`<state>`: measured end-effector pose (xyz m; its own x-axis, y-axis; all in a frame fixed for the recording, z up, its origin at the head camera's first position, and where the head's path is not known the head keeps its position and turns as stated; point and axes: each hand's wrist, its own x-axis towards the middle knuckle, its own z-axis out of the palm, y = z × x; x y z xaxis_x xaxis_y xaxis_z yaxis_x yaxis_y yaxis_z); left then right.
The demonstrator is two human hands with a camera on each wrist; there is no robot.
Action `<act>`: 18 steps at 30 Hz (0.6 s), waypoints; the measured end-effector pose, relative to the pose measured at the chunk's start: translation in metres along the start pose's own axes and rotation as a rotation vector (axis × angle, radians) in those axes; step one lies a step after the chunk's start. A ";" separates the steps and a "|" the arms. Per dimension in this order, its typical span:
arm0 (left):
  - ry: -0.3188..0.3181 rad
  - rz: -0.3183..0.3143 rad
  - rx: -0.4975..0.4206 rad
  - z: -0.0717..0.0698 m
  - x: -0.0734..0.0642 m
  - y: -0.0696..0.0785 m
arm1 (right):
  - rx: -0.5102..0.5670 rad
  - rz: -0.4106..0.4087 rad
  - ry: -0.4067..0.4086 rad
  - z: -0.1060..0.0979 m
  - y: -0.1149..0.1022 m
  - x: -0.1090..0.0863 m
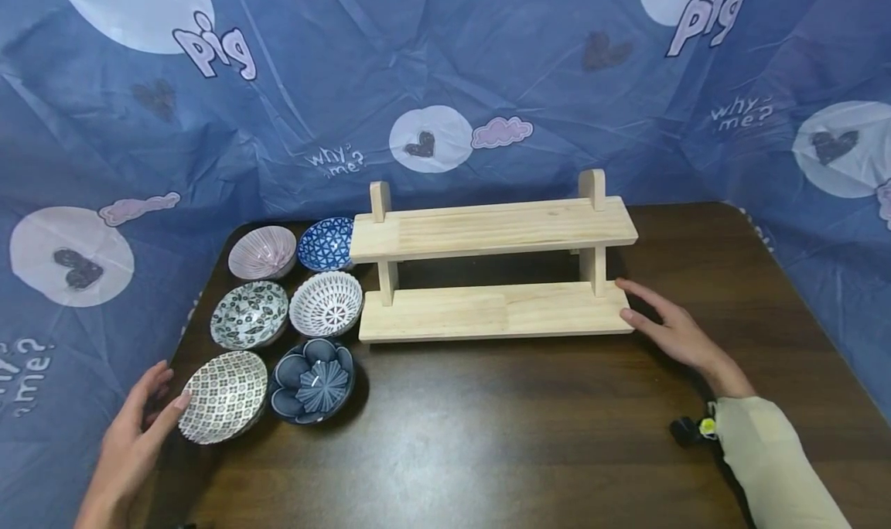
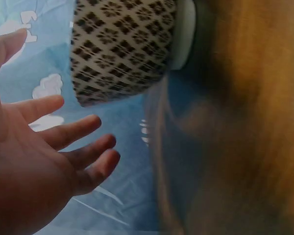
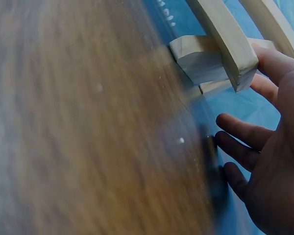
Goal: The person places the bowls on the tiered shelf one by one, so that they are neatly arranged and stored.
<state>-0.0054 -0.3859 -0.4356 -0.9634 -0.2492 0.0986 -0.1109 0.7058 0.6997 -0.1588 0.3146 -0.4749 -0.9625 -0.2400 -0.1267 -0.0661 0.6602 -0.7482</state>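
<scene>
At the near left of the table, my left hand (image 1: 132,424) is beside a bowl (image 1: 226,397) with a dark diamond pattern. Its fingers are spread, and in the left wrist view they stand apart from the bowl's outer wall (image 2: 122,46). On the other side, my right hand (image 1: 678,336) touches the right end of the lower board of a two-tier wooden shelf (image 1: 494,312). The thumb and index finger lie extended at that end, while the other fingers (image 3: 245,132) hang free in the right wrist view.
Next to the patterned bowl is a dark blue flower-shaped bowl (image 1: 313,382). Behind them stand a floral bowl (image 1: 249,315), a white bowl with dark marks (image 1: 326,305), a pink-striped bowl (image 1: 262,252) and a blue patterned bowl (image 1: 326,244). Blue printed sheeting (image 1: 313,73) surrounds the brown table (image 1: 487,436).
</scene>
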 end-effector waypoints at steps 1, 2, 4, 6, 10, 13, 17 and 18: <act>0.001 0.003 -0.030 0.002 -0.001 -0.002 | 0.011 0.002 0.001 0.000 0.000 0.000; 0.000 0.002 -0.054 0.003 -0.002 -0.004 | 0.022 0.003 0.000 0.001 0.001 0.001; -0.007 -0.009 -0.091 0.006 -0.003 -0.007 | 0.048 0.002 0.000 0.001 0.002 0.001; -0.025 -0.042 -0.114 0.007 -0.004 -0.009 | 0.073 -0.003 0.003 0.002 0.004 0.002; -0.069 -0.126 -0.082 0.007 -0.004 -0.014 | 0.113 0.000 0.008 0.004 0.006 0.003; -0.089 -0.162 -0.072 0.007 -0.004 -0.017 | 0.130 0.007 0.008 0.005 0.008 0.003; -0.102 -0.150 -0.161 0.011 -0.004 -0.021 | 0.146 0.008 0.011 0.007 0.010 0.003; -0.107 -0.143 -0.188 0.012 -0.005 -0.022 | 0.149 0.006 0.012 0.007 0.010 0.003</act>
<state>-0.0015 -0.3925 -0.4605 -0.9626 -0.2589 -0.0794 -0.2103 0.5301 0.8214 -0.1607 0.3156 -0.4874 -0.9659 -0.2273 -0.1240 -0.0218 0.5485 -0.8359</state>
